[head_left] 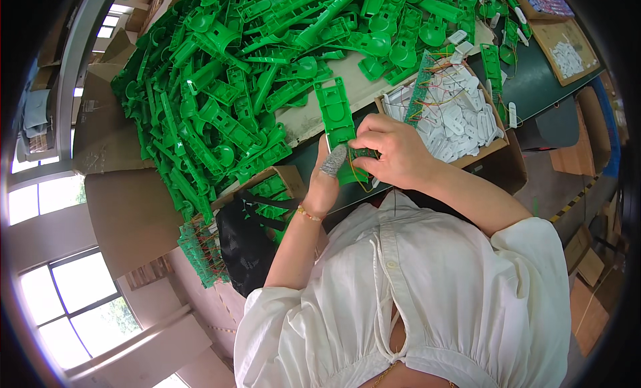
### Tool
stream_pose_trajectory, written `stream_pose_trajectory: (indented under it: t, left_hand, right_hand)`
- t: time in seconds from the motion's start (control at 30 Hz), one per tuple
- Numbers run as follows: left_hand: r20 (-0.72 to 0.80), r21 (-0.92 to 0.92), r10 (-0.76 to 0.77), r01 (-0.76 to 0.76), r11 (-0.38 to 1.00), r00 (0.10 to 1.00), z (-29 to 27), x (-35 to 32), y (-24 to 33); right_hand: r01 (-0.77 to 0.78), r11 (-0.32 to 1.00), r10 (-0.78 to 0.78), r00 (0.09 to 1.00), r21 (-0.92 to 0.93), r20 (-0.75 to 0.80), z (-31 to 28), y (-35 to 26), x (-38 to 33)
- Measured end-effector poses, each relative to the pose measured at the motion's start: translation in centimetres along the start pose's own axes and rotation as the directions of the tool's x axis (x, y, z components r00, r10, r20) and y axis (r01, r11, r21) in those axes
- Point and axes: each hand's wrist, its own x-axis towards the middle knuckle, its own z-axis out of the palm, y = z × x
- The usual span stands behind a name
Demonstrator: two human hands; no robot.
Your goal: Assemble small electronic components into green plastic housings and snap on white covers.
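My left hand (326, 173) is wrapped round a long green plastic shell (334, 108), which stands out beyond the fingers toward the pile. A grey textured cover sits on its thumb. At the near end of that shell, my right hand (399, 151) is closed in a pinch on a small dark green circuit board (366, 153). A thin orange wire (360, 180) hangs below the fingers. Part of the board and the shell's near end are hidden by my hands.
A large heap of green plastic shells (227, 88) covers the table's left and back. To my right, a cardboard box (497, 144) holds white plastic pieces (454, 114) and wired green circuit boards (418, 88). A tray (587, 58) with small white parts lies farther right. Wired boards (200, 251) hang at left.
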Motion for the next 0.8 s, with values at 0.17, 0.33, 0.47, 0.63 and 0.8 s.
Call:
stream_pose_trajectory:
  t: [0.17, 0.33, 0.47, 0.63, 0.8]
  left_hand:
    - [-0.092, 0.167, 0.108, -0.091, 0.982, 0.990, -0.4, 0.6, -1.1]
    - [-0.213, 0.141, 0.026, 0.004, 0.990, 0.977, -1.5, 1.5, -2.2]
    - [-0.235, 0.333, 0.167, -0.082, 0.939, 0.957, -0.8, 1.5, -2.1]
    - [-0.268, 0.594, 0.361, -0.141, 0.792, 0.893, 0.5, 1.6, -1.6]
    - [-0.321, 0.628, 0.334, -0.065, 0.775, 0.886, 1.1, 1.5, -1.4]
  right_hand:
    - [-0.077, 0.997, 0.078, 0.995, -0.015, 0.061, 0.7, 0.5, -0.1]
    - [-0.103, 0.992, 0.114, 0.981, -0.076, 0.155, 1.2, 1.7, 0.2]
    - [-0.034, 0.978, 0.058, 0.992, -0.203, 0.111, 0.5, 0.6, 0.7]
    - [-0.003, 0.969, 0.024, 0.996, -0.247, 0.081, 0.5, 0.0, 1.2]
    - [0.015, 0.933, 0.014, 0.997, -0.359, 0.078, 0.9, -0.1, 0.9]
